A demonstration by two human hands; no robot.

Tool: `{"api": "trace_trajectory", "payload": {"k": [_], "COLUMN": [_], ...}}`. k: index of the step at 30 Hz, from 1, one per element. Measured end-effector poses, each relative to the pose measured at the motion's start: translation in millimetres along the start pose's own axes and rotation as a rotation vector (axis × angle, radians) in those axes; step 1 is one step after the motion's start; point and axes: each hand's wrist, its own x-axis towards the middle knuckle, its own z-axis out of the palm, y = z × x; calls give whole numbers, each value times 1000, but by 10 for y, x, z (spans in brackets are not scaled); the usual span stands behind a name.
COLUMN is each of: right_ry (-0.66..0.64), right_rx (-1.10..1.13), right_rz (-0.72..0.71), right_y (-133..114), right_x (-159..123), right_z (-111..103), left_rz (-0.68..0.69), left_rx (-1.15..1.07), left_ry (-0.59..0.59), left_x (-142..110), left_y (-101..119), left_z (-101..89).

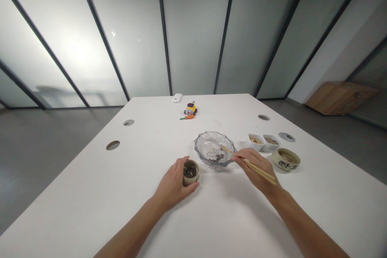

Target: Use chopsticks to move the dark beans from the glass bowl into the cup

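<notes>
The small, round, beige-green ceramic cup (191,182) is grasped around its side by the L hand (175,181), just beside the scalloped clear-glass bowl (208,144), & should be kept level & steady there. The thin, light-wooden chopsticks (262,173) are gripped by the R hand (260,164), w/ their tips over the bowl nr the small, dark-brown, oval pcs (218,157) lying in it, though whether one is pinched can't be told. Tips are best kept low & even, w/ any pc squeezed gently across its middle, b/c a rounded surface would prob slip under too hard a pinch
</notes>
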Motion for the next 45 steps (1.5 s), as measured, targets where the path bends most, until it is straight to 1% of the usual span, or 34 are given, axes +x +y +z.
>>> {"api": "trace_trajectory", "payload": {"k": [8, 19, 21, 24, 26, 28, 29, 31, 33, 34, 37, 39, 42, 45], "right_ry": [-68, -61, -31, 75, 165, 208, 197, 132, 75, 76, 132, 127, 16, -93], "right_rx": [39, 53, 47, 15, 13, 69, 116, 218, 267, 259, 127, 33, -5, 25], "right_rz": [4, -19, -21, 7, 80, 163, 187, 201, 193, 189, 152, 106, 91, 182], "right_y": [-8, -34, -30, -76, -175, -324, -406, -547, -611, -603, -451, -310, -173, -156], "right_x": [-11, 7, 12, 22, 32, 41, 44, 47, 48, 47, 43, 43, 52, 60], "right_z": [9, -8, -15, -37, -46, -35, -22, 7, 19, 12, -65, -131, -186, -169], "left_rz": [-2, 13, 17, 15, 6, -1, -2, -1, 1, 1, 3, 6, 2, 0], "left_rx": [6, 17, 13, 9, 9, 17, 21, 23, 21, 20, 17, 11, 10, 16], "left_ry": [-6, -10, -6, -4, -9, -15, -17, -17, -12, -10, -2, 4, 13, 9], "left_x": [-2, -9, -8, -3, -2, -2, -3, -4, -4, -4, -3, -4, -8, -8], "left_y": [4, -10, -10, -6, 0, 7, 10, 14, 14, 12, 7, 3, -7, -18], "left_z": [-1, 14, 12, 10, 8, 6, 5, 2, -2, -3, -6, -5, -2, -1]}}
